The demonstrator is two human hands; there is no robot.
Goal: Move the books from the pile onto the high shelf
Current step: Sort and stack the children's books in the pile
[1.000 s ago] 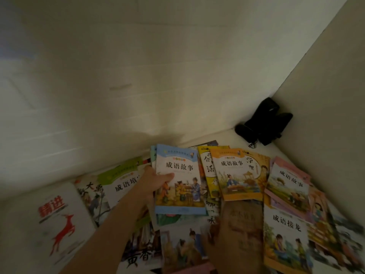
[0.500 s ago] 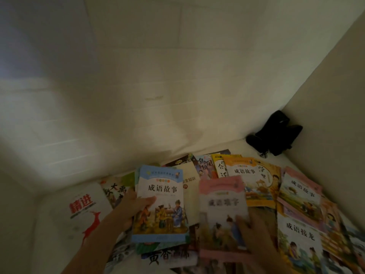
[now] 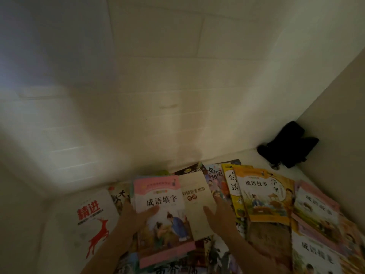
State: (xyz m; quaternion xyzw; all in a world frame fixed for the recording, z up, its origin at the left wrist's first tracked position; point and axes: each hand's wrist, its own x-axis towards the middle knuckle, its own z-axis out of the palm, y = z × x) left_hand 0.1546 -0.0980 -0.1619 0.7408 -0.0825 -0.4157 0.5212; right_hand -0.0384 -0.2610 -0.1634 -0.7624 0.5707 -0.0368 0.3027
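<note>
Pink-bordered book [image 3: 162,218]: white title panel, black characters, illustrated blue-robed figure. Cream booklet [image 3: 197,202]: dark text, small red seal. White book [image 3: 92,220]: red characters, red deer. Orange book [image 3: 262,196]: black title, painted garden scene. Yellow book [image 3: 230,186] beside it. Black pouch [image 3: 286,147]. Off-white tiled wall [image 3: 158,76].

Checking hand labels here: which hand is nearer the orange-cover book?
Right. The right hand lies open on the cream booklet, just left of the orange-cover book. The left hand grips the pink-cover book, farther left.
</note>
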